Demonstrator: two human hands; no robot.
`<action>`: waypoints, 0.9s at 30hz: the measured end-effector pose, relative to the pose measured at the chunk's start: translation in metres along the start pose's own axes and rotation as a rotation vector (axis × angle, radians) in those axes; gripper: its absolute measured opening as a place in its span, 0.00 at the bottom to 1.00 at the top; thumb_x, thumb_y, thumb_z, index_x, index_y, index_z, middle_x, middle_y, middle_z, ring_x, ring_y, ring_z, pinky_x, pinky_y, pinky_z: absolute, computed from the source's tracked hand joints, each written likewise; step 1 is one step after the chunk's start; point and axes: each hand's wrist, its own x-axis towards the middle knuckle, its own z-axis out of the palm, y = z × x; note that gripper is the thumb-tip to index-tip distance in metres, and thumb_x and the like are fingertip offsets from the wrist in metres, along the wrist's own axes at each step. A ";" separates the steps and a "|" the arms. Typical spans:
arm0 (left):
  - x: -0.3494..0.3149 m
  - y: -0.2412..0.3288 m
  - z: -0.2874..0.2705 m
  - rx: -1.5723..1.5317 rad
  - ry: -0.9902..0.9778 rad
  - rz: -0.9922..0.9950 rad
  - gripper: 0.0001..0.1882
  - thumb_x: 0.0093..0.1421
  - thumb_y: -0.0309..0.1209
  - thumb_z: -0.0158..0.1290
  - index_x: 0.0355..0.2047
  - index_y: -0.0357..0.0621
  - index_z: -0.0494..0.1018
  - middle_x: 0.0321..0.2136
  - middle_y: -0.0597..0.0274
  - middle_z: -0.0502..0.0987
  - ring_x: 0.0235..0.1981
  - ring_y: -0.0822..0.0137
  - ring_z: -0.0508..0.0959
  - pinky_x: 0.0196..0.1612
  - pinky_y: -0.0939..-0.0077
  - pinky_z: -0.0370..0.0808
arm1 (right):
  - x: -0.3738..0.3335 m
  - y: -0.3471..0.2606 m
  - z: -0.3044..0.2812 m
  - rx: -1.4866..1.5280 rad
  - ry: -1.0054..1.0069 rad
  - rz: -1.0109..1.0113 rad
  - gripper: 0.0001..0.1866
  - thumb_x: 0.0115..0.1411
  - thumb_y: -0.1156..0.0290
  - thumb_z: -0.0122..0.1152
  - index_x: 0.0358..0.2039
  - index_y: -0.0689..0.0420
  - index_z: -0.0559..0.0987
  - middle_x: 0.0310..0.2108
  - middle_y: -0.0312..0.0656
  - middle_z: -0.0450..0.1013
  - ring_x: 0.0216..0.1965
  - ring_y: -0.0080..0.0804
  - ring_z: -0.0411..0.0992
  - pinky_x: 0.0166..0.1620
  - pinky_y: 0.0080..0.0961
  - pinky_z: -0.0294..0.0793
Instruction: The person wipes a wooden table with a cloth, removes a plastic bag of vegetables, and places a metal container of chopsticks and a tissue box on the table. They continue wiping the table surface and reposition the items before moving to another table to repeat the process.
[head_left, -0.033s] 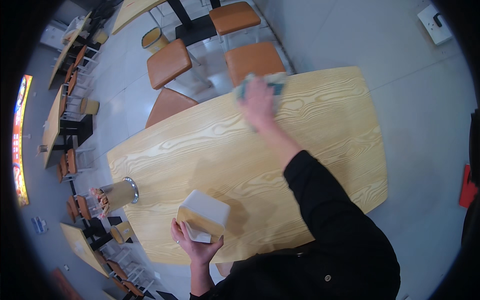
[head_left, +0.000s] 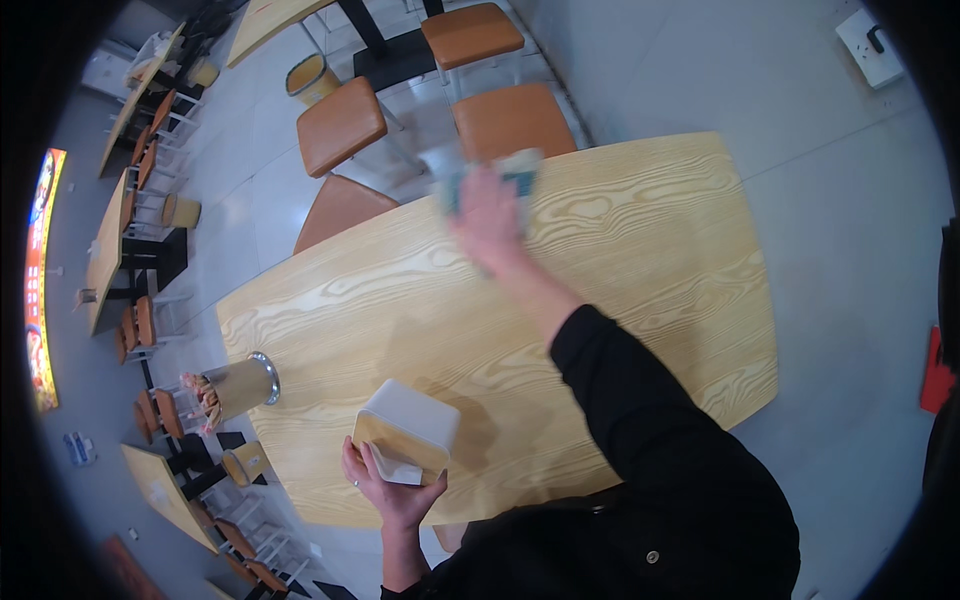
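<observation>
My right hand (head_left: 490,215), blurred by motion, presses a green and pale cloth (head_left: 522,180) against the wood-grain table (head_left: 640,270), close to its far edge. Part of the cloth is covered by the hand and its fingers. At the near left of the table, my left hand (head_left: 392,490) grips a white and wood-coloured napkin dispenser (head_left: 418,412), with the thumb and fingers on its near side. A white paper napkin (head_left: 402,471) sticks out of the dispenser beside that hand.
A cylindrical holder (head_left: 240,388) with a shiny metal base and wrapped sticks stands at the table's left edge. Brown stools (head_left: 342,125) line the far side, near a yellow bin (head_left: 312,78). A wall (head_left: 680,70) rises at the far right; more tables and stools stand left.
My right hand and the cloth have moved left along the table's far edge. The left hand and the napkin dispenser stay in place.
</observation>
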 end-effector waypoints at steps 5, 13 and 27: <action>-0.010 -0.016 -0.022 0.037 0.014 -0.072 0.65 0.28 0.44 0.69 0.65 0.42 0.46 0.59 0.31 0.51 0.60 0.36 0.54 0.58 0.43 0.54 | -0.084 -0.173 0.025 0.132 -0.320 -0.603 0.35 0.63 0.47 0.40 0.64 0.57 0.60 0.67 0.48 0.51 0.68 0.48 0.47 0.66 0.51 0.45; -0.012 -0.035 -0.028 0.037 0.034 -0.059 0.62 0.27 0.43 0.68 0.63 0.36 0.49 0.60 0.37 0.54 0.62 0.41 0.53 0.61 0.47 0.53 | -0.027 0.015 -0.018 0.248 -0.470 0.104 0.27 0.60 0.52 0.45 0.59 0.43 0.68 0.60 0.46 0.64 0.62 0.47 0.59 0.63 0.44 0.54; -0.017 -0.052 -0.022 -0.073 0.032 -0.137 0.64 0.29 0.43 0.69 0.65 0.42 0.47 0.59 0.30 0.51 0.60 0.37 0.55 0.59 0.42 0.53 | -0.267 -0.077 -0.066 0.328 -0.422 -0.703 0.28 0.55 0.54 0.54 0.53 0.55 0.72 0.58 0.44 0.64 0.61 0.44 0.59 0.61 0.53 0.54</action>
